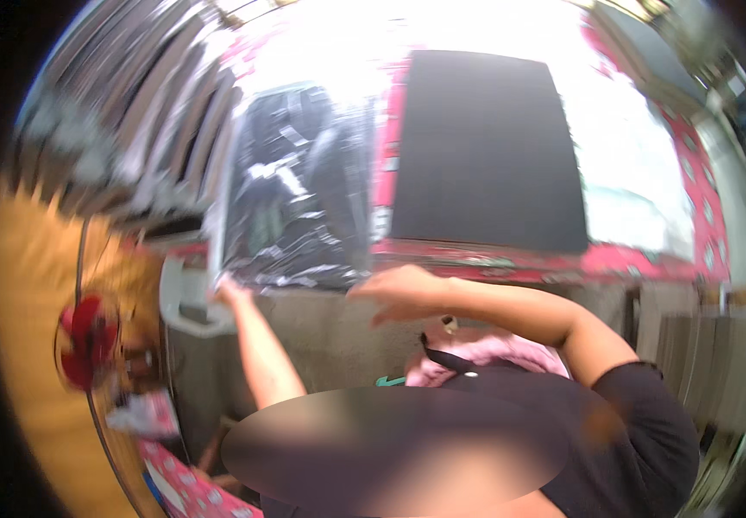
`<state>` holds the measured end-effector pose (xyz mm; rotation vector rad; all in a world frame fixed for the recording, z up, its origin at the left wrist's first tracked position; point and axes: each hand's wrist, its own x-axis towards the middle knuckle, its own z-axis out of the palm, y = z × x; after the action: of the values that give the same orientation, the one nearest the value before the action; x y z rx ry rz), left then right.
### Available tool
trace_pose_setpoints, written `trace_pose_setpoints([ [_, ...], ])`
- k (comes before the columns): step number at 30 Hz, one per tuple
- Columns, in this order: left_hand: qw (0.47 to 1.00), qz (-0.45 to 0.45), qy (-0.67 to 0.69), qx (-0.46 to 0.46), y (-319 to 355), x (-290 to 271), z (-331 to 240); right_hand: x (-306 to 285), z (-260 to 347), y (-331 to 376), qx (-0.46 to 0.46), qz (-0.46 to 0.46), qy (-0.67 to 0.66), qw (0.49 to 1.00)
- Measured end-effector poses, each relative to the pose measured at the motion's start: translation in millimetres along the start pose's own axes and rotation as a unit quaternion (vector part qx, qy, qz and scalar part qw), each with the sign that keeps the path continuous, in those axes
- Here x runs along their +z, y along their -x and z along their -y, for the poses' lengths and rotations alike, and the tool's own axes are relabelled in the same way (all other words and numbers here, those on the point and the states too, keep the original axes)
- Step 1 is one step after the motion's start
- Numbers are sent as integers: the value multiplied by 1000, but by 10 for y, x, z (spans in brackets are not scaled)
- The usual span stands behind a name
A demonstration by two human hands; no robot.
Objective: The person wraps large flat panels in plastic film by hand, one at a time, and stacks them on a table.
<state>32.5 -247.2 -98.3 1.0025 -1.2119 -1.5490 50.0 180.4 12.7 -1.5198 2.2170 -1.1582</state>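
A dark flat piece in a clear, shiny plastic bag (pixel 295 186) lies on the table, its near end reaching over the front edge. My left hand (pixel 229 292) is at the bag's near left corner, its blurred fingers seemingly closed on the plastic. By the near right corner is my right hand (pixel 403 291), fingers stretched toward the left and thumb apart; nothing shows in it. Whether its fingertips touch the plastic I cannot tell. To the right of the bag, a bare dark grey rectangular panel (pixel 489 151) lies flat.
Several plastic-wrapped dark pieces (pixel 140 112) are stacked at the left. A pink patterned cover (pixel 640 261) lies on the table under bright white sheeting. A pale plastic chair (pixel 187 315) and a red fan-like object (pixel 88 343) stand at lower left. Stacked grey boards (pixel 718 363) are at right.
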Motion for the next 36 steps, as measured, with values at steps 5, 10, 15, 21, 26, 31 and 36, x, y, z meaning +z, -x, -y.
trace_pose_setpoints([
  [5, 959, -262, -73, 85, 587, 243, -390, -1097, -99, 1520, 74, -152, 45, 985],
  [10, 979, 9, -82, 187, 1386, 1137, -1015, -2047, -663, 3316, 463, -361, 226, 777],
  [15, 911, 406, 66, 32, 3494, 2299, -1121, -2661, -726, 4015, 688, -464, 392, 398],
  [21, 441, 736, -116, 501, 5927, 2360, -1217, -2241, -702, 3181, 348, -232, 177, 891],
  [26, 598, 789, -74, 121, 6083, 2658, -1320, -3483, 348, 2934, 299, -382, 122, 866],
  [31, 747, 655, 43, 104, 6142, 2863, -1520, -3534, -32, 2694, 83, -470, -119, 871],
  [36, 771, 603, 174, -108, 6150, 2749, -1773, -3069, -427, 2128, 126, -422, -119, 890],
])
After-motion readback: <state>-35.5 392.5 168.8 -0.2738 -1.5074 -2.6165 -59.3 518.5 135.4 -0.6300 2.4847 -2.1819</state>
